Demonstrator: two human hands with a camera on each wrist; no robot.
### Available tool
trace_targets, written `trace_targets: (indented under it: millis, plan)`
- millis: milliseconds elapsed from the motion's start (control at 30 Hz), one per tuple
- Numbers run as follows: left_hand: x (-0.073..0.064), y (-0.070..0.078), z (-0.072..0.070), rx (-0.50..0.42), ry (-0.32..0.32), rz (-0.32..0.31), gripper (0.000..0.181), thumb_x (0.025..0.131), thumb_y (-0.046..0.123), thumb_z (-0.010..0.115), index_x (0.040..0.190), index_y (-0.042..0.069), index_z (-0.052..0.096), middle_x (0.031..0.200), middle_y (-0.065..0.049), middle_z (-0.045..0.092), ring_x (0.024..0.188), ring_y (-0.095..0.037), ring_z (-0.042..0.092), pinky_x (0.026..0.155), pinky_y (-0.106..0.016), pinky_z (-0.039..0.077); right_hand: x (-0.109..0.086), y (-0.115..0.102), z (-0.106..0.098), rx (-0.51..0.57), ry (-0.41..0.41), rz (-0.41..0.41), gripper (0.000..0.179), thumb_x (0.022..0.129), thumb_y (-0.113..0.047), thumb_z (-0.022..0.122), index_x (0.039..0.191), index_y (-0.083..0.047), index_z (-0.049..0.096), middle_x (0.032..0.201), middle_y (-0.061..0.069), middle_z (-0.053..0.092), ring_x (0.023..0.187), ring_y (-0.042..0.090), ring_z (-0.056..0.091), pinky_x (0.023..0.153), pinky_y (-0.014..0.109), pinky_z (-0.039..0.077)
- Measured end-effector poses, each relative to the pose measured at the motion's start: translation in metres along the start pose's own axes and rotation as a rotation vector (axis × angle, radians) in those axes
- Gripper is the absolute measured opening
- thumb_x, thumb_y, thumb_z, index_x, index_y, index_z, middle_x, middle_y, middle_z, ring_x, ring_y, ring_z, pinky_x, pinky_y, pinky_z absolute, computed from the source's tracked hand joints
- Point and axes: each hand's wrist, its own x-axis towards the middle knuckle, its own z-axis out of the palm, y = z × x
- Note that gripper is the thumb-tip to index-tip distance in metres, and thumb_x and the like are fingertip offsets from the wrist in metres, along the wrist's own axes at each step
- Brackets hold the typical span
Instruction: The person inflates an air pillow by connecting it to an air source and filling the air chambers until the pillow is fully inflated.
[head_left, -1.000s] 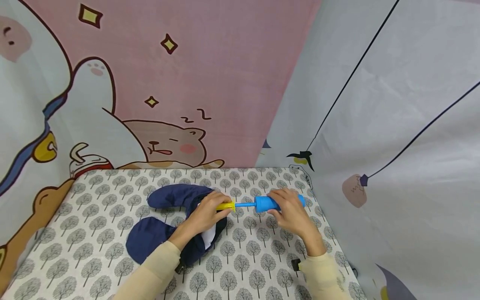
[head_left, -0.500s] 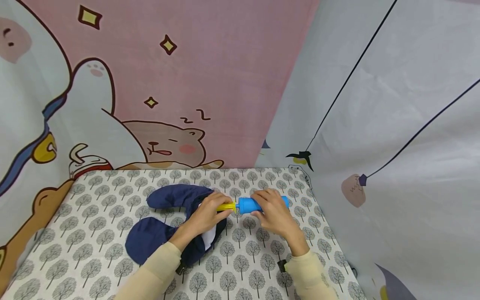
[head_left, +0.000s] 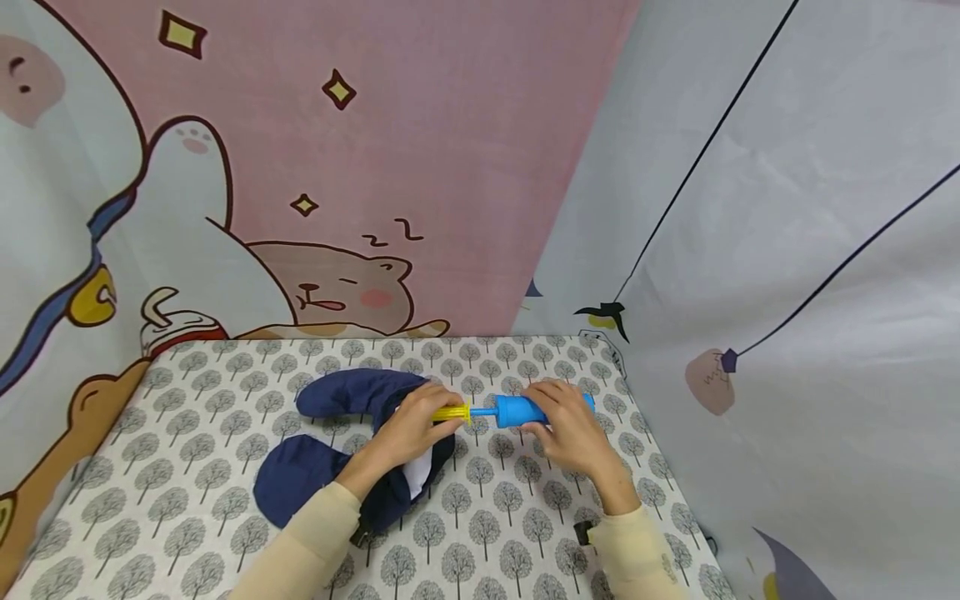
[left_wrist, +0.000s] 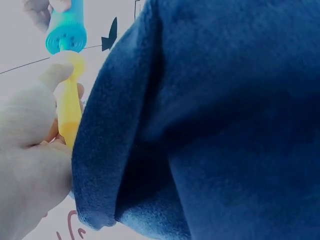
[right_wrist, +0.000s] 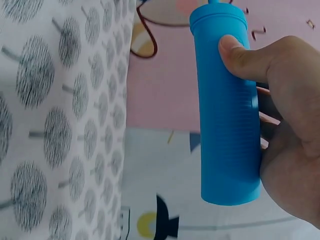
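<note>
A hand pump (head_left: 513, 411) with a blue barrel and a yellow handle is held level between both hands in the head view. My left hand (head_left: 415, 425) grips the yellow handle (left_wrist: 69, 110). Curled round the blue barrel (right_wrist: 227, 130) is my right hand (head_left: 576, 427), its thumb lying along the side. A short length of blue rod shows between handle and barrel. Under and beside my left hand lies a navy, U-shaped cloth neck pillow (head_left: 300, 475) with a white patch. Its fabric fills much of the left wrist view, and whether the pump joins it is hidden.
A white cloth with a tree print (head_left: 480, 525) covers the table. Behind it hangs a pink cartoon curtain (head_left: 465, 167), and a pale curtain (head_left: 810, 275) closes off the right side. A small black piece (head_left: 582, 532) shows by the right sleeve.
My right hand slid the blue barrel left, close to the yellow handle, then partly back to the right, baring some rod again. The left hand and neck pillow stayed nearly still.
</note>
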Motion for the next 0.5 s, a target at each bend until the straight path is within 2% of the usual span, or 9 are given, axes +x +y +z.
trace_targets:
  millis: [133,367,500]
  plan:
    - [0.0,0.002,-0.002,0.006,-0.029,-0.026,0.018,0.104,0.015,0.083,0.121,0.009,0.081,0.112,-0.004,0.079,0.097,-0.018,0.066,0.086,-0.035,0.057,-0.015,0.016,-0.009,0.021,0.012,0.04,0.051,0.091,-0.015,0.094,0.137,-0.002,0.076,0.136,0.018,0.078,0.127,0.041,0.071,0.112,0.066,0.054]
    - [0.0,0.001,-0.004,0.012,-0.025,-0.026,0.018,0.105,0.017,0.082,0.122,0.01,0.081,0.113,-0.004,0.08,0.098,-0.018,0.067,0.086,-0.035,0.057,-0.029,0.035,-0.025,0.004,0.038,0.109,0.055,0.087,-0.006,0.096,0.138,-0.002,0.075,0.139,0.021,0.076,0.132,0.047,0.068,0.117,0.071,0.049]
    - [0.0,0.002,-0.005,0.012,-0.023,-0.038,0.019,0.105,0.017,0.082,0.123,0.011,0.082,0.113,-0.003,0.081,0.098,-0.018,0.068,0.086,-0.034,0.057,-0.03,0.038,-0.03,-0.01,0.066,0.096,0.055,0.085,-0.005,0.097,0.136,0.0,0.076,0.137,0.022,0.076,0.129,0.048,0.068,0.115,0.071,0.049]
